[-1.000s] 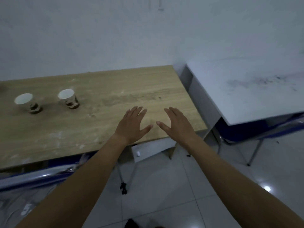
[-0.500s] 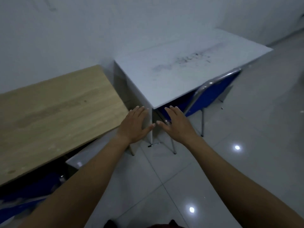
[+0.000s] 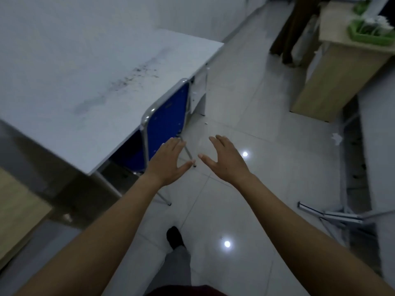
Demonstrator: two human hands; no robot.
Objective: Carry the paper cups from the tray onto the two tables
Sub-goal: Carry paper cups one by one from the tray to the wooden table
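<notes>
My left hand [image 3: 168, 161] and my right hand [image 3: 224, 160] are stretched out in front of me over the tiled floor, fingers straight and spread, holding nothing. The white table [image 3: 89, 82] fills the upper left, its top smudged with dark marks. A corner of the wooden table [image 3: 15, 212] shows at the lower left. Far off at the top right a green tray [image 3: 372, 36] with white paper cups [image 3: 376, 22] sits on a wooden counter [image 3: 342, 67]; it is blurred.
A blue chair [image 3: 166, 120] is pushed under the white table, right beside my left hand. A person's legs in dark trousers [image 3: 292, 33] stand by the counter. Metal chair legs [image 3: 342, 216] lie at the right. My shoe [image 3: 174, 237] is on the floor.
My view has swung right, from the wooden table with two cups, past the white table, toward the open floor and the counter. Both hands stay held out flat and hold nothing.
</notes>
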